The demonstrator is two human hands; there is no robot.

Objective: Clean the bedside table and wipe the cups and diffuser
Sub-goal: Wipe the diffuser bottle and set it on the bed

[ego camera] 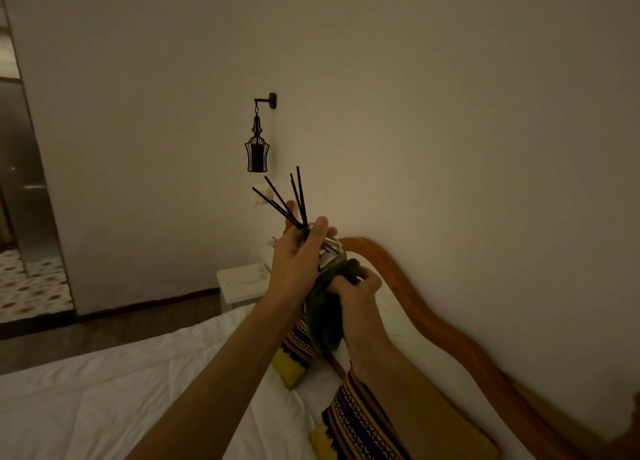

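The bed [104,400], spread with a white quilt, takes up the lower half of the view, and everything else can be placed from it. Behind its head rises the plain pale wall [450,113], and against that wall runs the curved wooden headboard [433,307], sweeping down along the bed's right side. On the quilt just in front of the headboard lie two patterned cushions – yellow with dark striped bands – one [298,352] further up the bed and one [374,425] nearer the camera. Past the bed's far corner stands the white bedside table [239,285], a thin pale cord lying on its top. On the wall above the table hangs a dark wire-cage lantern lamp [257,148] from a short bracket. Both forearms reach out over the bed, meeting above the further cushion. The left hand [298,255] is wrapped firmly around the neck of a glass reed diffuser [329,257], held up in the air above the bed and tilted, not on the table. Its dark reeds [291,203] fan out above the thumb. The right hand [356,286] is clenched on a dark green cloth [325,317], pressing it against the diffuser's lower end – the rest of the cloth hangs down toward the cushion.
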